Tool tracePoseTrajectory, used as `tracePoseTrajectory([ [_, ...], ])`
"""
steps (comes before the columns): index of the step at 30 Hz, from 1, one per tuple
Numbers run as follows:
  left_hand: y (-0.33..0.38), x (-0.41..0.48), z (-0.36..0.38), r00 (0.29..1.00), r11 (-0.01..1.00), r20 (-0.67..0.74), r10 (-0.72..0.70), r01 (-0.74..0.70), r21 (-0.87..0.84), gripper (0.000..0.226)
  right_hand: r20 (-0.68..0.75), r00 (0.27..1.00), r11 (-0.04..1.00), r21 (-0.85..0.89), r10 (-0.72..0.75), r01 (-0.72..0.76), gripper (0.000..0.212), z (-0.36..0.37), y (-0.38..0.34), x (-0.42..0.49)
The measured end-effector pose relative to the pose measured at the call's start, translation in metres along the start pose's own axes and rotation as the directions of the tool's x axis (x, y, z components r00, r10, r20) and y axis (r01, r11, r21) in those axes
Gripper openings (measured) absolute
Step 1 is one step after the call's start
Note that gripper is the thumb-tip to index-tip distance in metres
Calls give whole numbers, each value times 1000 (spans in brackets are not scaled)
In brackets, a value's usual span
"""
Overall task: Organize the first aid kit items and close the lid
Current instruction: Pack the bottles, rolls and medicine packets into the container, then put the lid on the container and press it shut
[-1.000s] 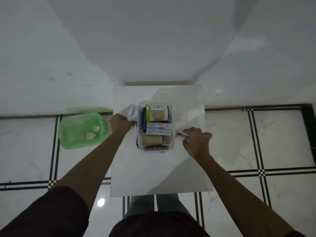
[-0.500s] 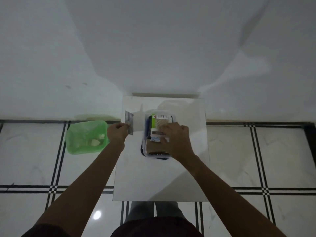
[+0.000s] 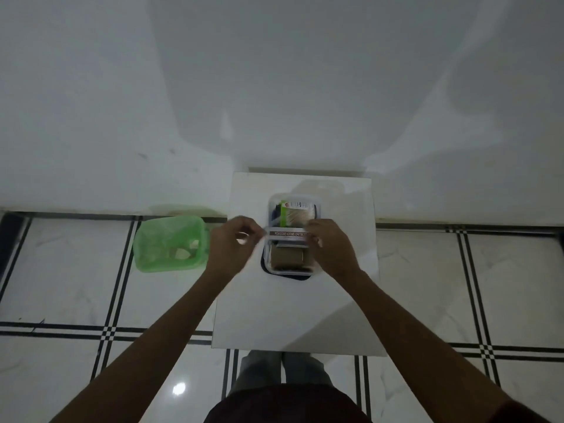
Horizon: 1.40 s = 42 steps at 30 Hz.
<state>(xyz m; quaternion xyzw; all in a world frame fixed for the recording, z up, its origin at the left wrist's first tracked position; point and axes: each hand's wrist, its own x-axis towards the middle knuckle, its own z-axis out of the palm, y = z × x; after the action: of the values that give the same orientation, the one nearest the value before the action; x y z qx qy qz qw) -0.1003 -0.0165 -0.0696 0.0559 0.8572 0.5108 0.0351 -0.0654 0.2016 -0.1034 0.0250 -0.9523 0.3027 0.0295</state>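
A clear plastic first aid container (image 3: 318,209) stands on a small white table (image 3: 290,315), with a dark lid (image 3: 288,278) showing under its near edge. Inside lie a green-and-white box (image 3: 297,211) at the far end and a tan bandage roll (image 3: 287,257) at the near end. A brown-and-white povidone-iodine ointment box (image 3: 288,235) lies across the middle. My right hand (image 3: 331,250) grips its right end. My left hand (image 3: 233,244), blurred, is just left of the container, closed around a small white packet (image 3: 244,236).
A green plastic bin (image 3: 168,242) with a few scraps in it stands on the tiled floor left of the table. A white wall rises right behind the table. My legs are at the table's near edge.
My right hand has brought the ointment box from the table's right side and set it across the container. My left hand lifted the white packet and has moved right, toward the container.
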Motion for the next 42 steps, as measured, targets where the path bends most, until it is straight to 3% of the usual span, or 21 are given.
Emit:
tracePoseTrajectory([
  [2,2,-10,8,955,946,135,263,-283,159,7,-141,984,994,34,105,-101,19,-11,11,-12],
  [4,-2,-19,19,844,734,257,471,-537,416,2,-188,964,981,84,190,-177,20,-20,16,-25],
  [6,-12,-28,32,747,516,366,555,-654,552,9,-158,968,978,102,195,-181,21,-22,16,-36],
  [8,-20,-33,43,737,447,408,539,-661,603,7,-126,980,986,84,152,-142,20,-17,14,-42],
  [13,-18,-22,47,821,611,476,314,-559,561,20,-52,989,986,94,140,-135,24,-2,12,-47],
  [17,-11,-7,34,761,662,636,129,-544,516,25,-5,989,989,12,145,-144,34,5,5,-40],
  [19,-15,-6,33,745,653,658,111,-553,516,31,13,987,986,-41,163,-162,39,7,2,-36],
  [20,-19,-8,34,771,689,620,147,-529,495,31,17,985,983,-60,173,-172,41,8,1,-34],
  [23,-27,-17,41,951,909,253,181,-260,327,16,47,977,976,-79,206,-202,51,11,0,-33],
  [25,-32,-21,46,1000,983,-11,-18,20,183,16,68,966,967,21,251,-253,53,13,4,-34],
  [27,-38,-18,48,939,936,-24,-344,345,67,38,17,933,901,253,361,-353,45,11,5,-34],
  [29,-39,-12,47,838,851,173,-518,525,2,50,-55,831,756,453,553,-473,31,9,6,-32],
  [31,-33,-9,46,816,870,327,-477,491,45,44,-30,705,626,486,709,-609,20,8,12,-28],
  [33,-26,-8,45,843,910,347,-411,402,100,35,95,635,555,399,766,-730,19,12,21,-26],
  [37,-22,-13,38,877,929,312,-365,367,57,30,255,629,588,224,734,-777,19,26,25,-25],
  [42,-30,-28,11,884,897,214,-416,437,-60,28,291,603,583,162,743,-796,46,53,28,-19],
])
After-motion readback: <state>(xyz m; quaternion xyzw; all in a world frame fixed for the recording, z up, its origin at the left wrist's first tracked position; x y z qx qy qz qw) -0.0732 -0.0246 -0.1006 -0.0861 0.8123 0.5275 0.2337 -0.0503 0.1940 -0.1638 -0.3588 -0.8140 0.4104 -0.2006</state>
